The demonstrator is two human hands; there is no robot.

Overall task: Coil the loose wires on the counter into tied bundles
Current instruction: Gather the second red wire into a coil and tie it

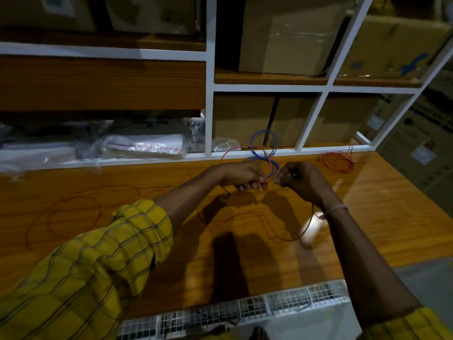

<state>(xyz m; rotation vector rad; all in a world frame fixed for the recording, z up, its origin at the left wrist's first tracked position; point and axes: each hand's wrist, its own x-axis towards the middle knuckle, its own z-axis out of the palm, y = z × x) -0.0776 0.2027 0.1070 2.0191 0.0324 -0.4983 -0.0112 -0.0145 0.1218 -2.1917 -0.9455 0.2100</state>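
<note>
The tabletop (152, 177) under my arms is glossy, varnished wood with visible grain, catching bright glare. The blue wire (263, 146) and the red wire (338, 161) look smooth, plastic-coated. My sleeve (98, 261) is soft woven checked cloth. Matt cardboard boxes (286, 38) fill white-painted shelves (209, 77), beside crinkly clear plastic bags (144, 144).

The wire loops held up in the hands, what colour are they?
Blue, with a red strand alongside; head view.
</note>
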